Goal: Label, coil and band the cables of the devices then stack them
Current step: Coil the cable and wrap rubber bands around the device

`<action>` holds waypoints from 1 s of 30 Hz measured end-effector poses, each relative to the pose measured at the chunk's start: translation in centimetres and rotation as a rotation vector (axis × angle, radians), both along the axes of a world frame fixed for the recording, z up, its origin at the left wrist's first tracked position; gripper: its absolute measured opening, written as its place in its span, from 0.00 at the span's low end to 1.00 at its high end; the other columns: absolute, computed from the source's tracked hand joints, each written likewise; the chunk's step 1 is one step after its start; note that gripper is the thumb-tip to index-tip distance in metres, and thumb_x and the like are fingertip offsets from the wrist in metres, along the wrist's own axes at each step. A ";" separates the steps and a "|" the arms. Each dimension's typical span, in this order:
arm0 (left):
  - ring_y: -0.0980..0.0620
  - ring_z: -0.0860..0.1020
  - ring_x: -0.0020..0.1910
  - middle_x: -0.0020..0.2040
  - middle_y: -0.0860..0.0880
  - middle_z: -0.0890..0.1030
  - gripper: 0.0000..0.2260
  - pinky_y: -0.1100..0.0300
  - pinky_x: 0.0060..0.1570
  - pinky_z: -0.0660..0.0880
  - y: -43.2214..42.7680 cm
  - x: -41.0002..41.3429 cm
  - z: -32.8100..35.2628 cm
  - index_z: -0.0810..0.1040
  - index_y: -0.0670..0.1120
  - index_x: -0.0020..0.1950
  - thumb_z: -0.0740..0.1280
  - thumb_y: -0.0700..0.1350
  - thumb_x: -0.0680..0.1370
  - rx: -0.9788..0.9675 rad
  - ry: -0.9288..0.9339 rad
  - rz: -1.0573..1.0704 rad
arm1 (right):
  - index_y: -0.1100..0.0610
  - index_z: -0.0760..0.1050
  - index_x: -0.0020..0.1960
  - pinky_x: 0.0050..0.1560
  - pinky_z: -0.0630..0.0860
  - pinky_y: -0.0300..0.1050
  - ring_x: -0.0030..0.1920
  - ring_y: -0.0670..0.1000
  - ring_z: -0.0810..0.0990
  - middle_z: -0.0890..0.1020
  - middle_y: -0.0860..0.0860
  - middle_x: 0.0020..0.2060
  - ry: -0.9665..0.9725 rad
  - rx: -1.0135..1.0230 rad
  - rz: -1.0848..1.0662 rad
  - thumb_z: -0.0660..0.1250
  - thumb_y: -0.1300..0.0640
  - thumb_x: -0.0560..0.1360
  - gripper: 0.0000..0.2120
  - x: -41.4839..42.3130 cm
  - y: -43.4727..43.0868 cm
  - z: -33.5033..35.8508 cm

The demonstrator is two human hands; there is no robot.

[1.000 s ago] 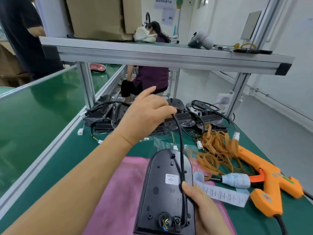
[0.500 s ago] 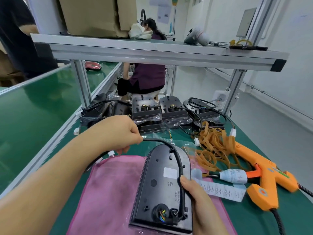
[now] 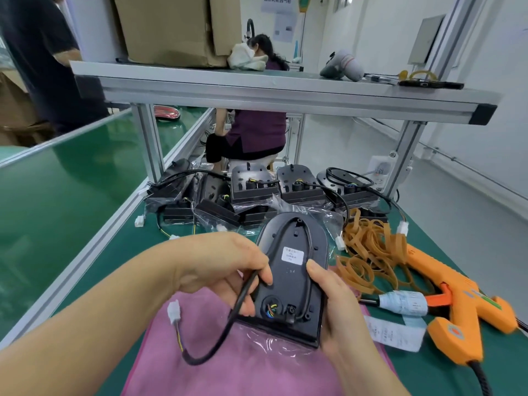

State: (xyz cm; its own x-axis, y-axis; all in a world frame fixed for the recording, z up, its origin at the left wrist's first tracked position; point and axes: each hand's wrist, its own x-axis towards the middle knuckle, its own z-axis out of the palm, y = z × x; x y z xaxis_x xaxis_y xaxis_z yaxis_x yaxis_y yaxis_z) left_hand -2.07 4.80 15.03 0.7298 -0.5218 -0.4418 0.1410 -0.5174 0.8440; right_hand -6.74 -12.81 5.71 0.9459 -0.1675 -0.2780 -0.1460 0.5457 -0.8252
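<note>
Black and slack at far left: dangles below the fingers of the left hand (image 3: 223, 270) as cable (image 3: 245, 288), ending in white connector (image 3: 173, 312). Pinches it between thumb and curled forefinger, touching the left edge of device (image 3: 288, 284). Loops lengthwise over the device's top, back down under right hand (image 3: 337, 312), thumb pressing, fingers wrapped round the edge. Likely calls for another lap along that axis, left hand nearer the free end.

The device (image 3: 288, 284) is black with a white label (image 3: 292, 254), and its cable (image 3: 242, 295) is black, ending in a white connector (image 3: 174, 311). The cloth (image 3: 228, 367) is pink, the table (image 3: 128, 247) green, the rubber bands (image 3: 368, 247) tan and the glue gun (image 3: 457, 292) orange.
</note>
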 end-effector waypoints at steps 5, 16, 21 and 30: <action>0.50 0.81 0.27 0.27 0.47 0.80 0.10 0.63 0.26 0.76 0.0 0.3 -0.9 0.79 0.42 0.41 0.65 0.43 0.80 0.042 -0.104 0.108 | 0.64 0.75 0.56 0.34 0.80 0.51 0.37 0.59 0.85 0.85 0.62 0.42 -0.040 0.011 -0.001 0.74 0.53 0.59 0.28 0.7 0.2 0.4; 0.56 0.72 0.30 0.29 0.54 0.74 0.15 0.63 0.34 0.69 0.3 0.5 -2.4 0.73 0.49 0.32 0.72 0.56 0.71 0.406 -0.573 0.075 | 0.62 0.76 0.51 0.34 0.81 0.52 0.37 0.59 0.85 0.85 0.62 0.41 -0.022 0.008 0.035 0.74 0.53 0.58 0.24 0.8 0.9 0.0; 0.55 0.72 0.44 0.48 0.52 0.71 0.14 0.62 0.44 0.69 -0.2 -0.3 -4.4 0.73 0.52 0.41 0.77 0.54 0.68 0.179 -0.585 0.290 | 0.63 0.78 0.55 0.48 0.80 0.63 0.46 0.64 0.84 0.84 0.63 0.47 0.001 0.041 0.072 0.73 0.52 0.61 0.25 0.6 0.7 0.1; 0.47 0.85 0.44 0.51 0.42 0.85 0.24 0.56 0.43 0.82 -0.4 -1.2 -6.7 0.79 0.41 0.60 0.74 0.47 0.66 -0.501 0.252 0.334 | 0.58 0.85 0.41 0.36 0.82 0.50 0.45 0.59 0.85 0.85 0.61 0.46 -0.037 0.068 0.220 0.68 0.53 0.67 0.11 0.1 0.1 0.4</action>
